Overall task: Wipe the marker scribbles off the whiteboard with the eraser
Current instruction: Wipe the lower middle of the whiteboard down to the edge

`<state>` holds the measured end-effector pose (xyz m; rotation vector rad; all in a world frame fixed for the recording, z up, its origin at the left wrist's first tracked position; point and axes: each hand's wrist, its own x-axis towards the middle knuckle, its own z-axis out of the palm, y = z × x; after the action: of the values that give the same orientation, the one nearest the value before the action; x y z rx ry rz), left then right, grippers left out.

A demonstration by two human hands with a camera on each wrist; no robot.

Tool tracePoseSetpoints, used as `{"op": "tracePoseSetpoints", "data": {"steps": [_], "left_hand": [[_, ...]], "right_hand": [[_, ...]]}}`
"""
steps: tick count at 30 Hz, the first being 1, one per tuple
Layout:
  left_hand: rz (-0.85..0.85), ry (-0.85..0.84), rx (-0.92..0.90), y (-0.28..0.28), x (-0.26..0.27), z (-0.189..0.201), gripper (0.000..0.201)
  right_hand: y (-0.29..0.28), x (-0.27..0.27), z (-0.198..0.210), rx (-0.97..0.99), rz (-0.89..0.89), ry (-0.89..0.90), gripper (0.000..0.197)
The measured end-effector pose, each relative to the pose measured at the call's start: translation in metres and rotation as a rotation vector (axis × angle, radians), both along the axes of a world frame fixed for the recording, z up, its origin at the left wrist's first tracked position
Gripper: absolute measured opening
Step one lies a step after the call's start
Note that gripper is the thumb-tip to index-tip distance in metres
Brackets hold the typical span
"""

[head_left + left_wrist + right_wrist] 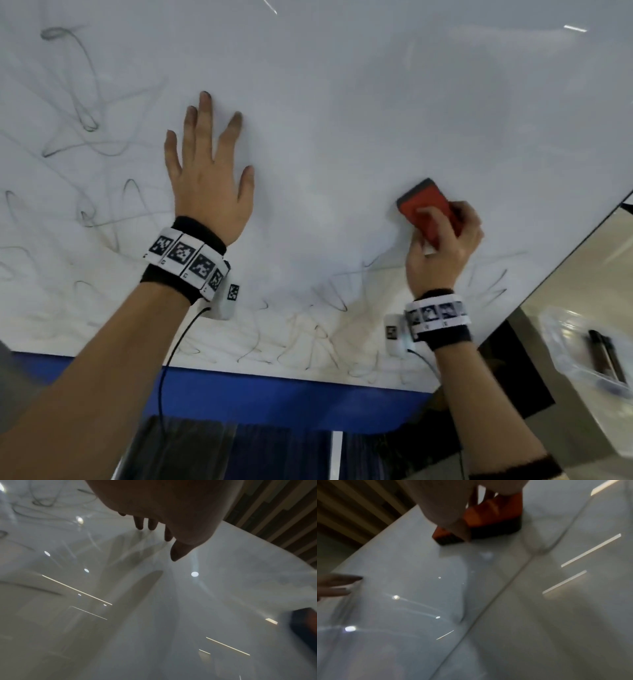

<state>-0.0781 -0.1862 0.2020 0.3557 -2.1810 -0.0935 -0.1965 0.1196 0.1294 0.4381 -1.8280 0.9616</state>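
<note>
Right hand (pixel 445 250) grasps the red eraser (pixel 426 209), fingers curled over its back, dark felt face flat on the whiteboard (pixel 342 85). Left hand (pixel 209 181) lies flat and released on the board, fingers spread, holding nothing; it appears to serve as a brace. The eraser's long axis runs up-left to down-right. Remaining scribbles (pixel 325 301) lie directly below the eraser, toward the board's lower edge, and a second cluster (pixel 78 113) lies left of the left hand. The surface above and between the hands reads clean. The eraser hand is nearer the lower marks; a downward stroke likely comes next.
</note>
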Motion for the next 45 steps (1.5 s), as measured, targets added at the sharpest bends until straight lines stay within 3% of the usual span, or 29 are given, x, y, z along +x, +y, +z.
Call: {"op": "tracePoseSetpoints", "data": {"steps": [2, 6, 8, 10, 12, 16, 20, 22, 26, 29, 31, 35, 38, 41, 45], "left_hand": [[-0.048, -0.011, -0.081, 0.017, -0.002, 0.001, 0.064], [-0.159, -0.101, -0.238, 0.042, -0.011, -0.006, 0.064], [-0.163, -0.114, -0.233, 0.043, -0.014, -0.011, 0.061], [-0.149, -0.096, -0.229, 0.04, -0.018, -0.013, 0.059], [-0.16, -0.062, -0.215, 0.039, -0.021, -0.016, 0.057], [-0.206, 0.011, -0.123, 0.051, -0.028, -0.023, 0.053], [-0.208, 0.016, -0.052, 0.061, -0.032, -0.025, 0.054], [-0.183, -0.001, -0.072, 0.059, -0.031, -0.024, 0.055], [-0.151, -0.04, -0.136, 0.053, -0.027, -0.023, 0.055], [-0.145, -0.038, -0.169, 0.047, -0.027, -0.026, 0.056], [-0.166, -0.011, -0.166, 0.045, -0.029, -0.029, 0.057], [-0.205, 0.06, -0.054, 0.059, -0.037, -0.033, 0.063], [-0.231, 0.097, 0.064, 0.074, -0.04, -0.034, 0.074], [-0.229, 0.109, 0.066, 0.075, -0.042, -0.036, 0.079], [-0.207, 0.105, -0.006, 0.067, -0.042, -0.038, 0.079]], "right_hand": [[-0.039, 0.006, -0.035, 0.049, 0.03, 0.021, 0.045], [-0.098, 0.028, -0.126, 0.7, 0.247, 0.131, 0.047], [-0.096, 0.028, -0.135, 0.883, 0.346, 0.118, 0.05], [-0.081, 0.022, -0.116, 0.945, 0.35, 0.12, 0.05], [-0.053, 0.009, -0.088, 0.82, 0.258, 0.142, 0.047], [0.022, -0.008, -0.03, 0.312, 0.027, 0.054, 0.04], [-0.008, 0.0, -0.037, -0.039, 0.004, -0.058, 0.041], [-0.045, 0.011, -0.066, 0.08, 0.087, -0.056, 0.043], [-0.083, 0.034, -0.117, 0.664, 0.302, 0.01, 0.049], [-0.062, 0.027, -0.097, 0.703, 0.33, 0.002, 0.045], [-0.024, 0.014, -0.066, 0.518, 0.205, -0.005, 0.04], [0.076, -0.023, -0.009, -0.178, -0.07, -0.064, 0.041], [0.081, -0.031, -0.001, -0.448, -0.141, -0.083, 0.044], [0.007, -0.008, -0.033, -0.29, -0.055, -0.067, 0.049], [-0.059, 0.037, -0.105, 0.206, 0.175, -0.201, 0.049]]}}
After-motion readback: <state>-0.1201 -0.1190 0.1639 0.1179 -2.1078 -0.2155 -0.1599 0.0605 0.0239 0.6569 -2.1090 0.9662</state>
